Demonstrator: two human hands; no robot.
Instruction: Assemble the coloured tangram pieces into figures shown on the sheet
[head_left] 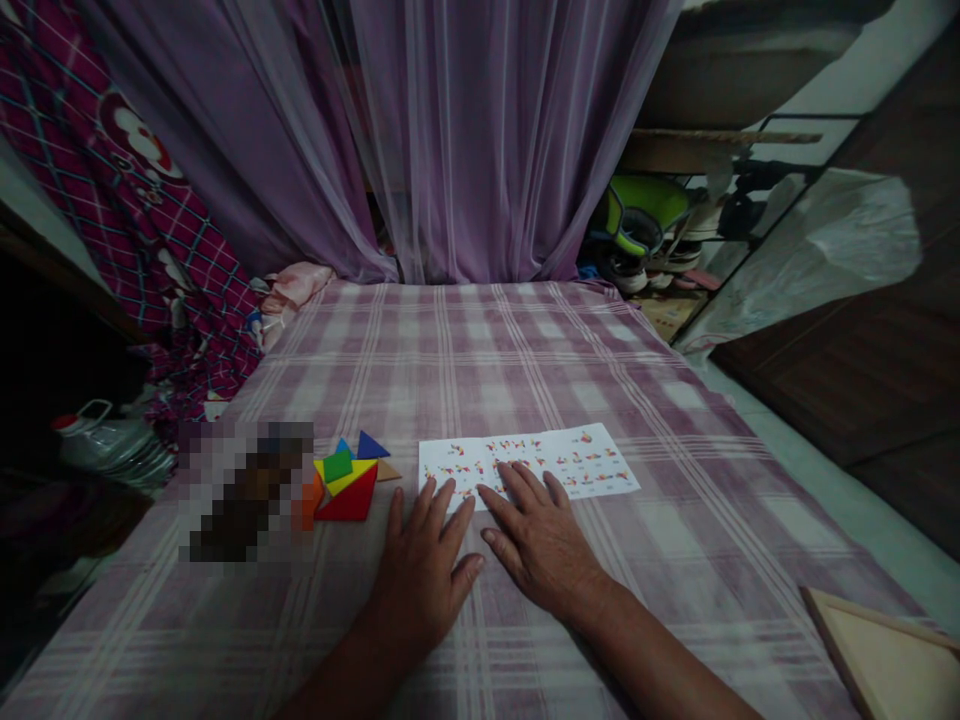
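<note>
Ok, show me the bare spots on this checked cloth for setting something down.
Bare checked cloth lies between the pattern sheet and the curtain, and between the sheet and the wooden tray. Crowded: coloured pieces beside the left hand, right hand on the sheet.

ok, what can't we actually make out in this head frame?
- Blurred patch left of the coloured blocks: pixelated, contents unreadable.
- Figures on the printed sheet: too small; left hand and right hand fingertips cover its near edge.
- Wooden tray: cut by the frame's corner.
- Left side: too dark.
</note>
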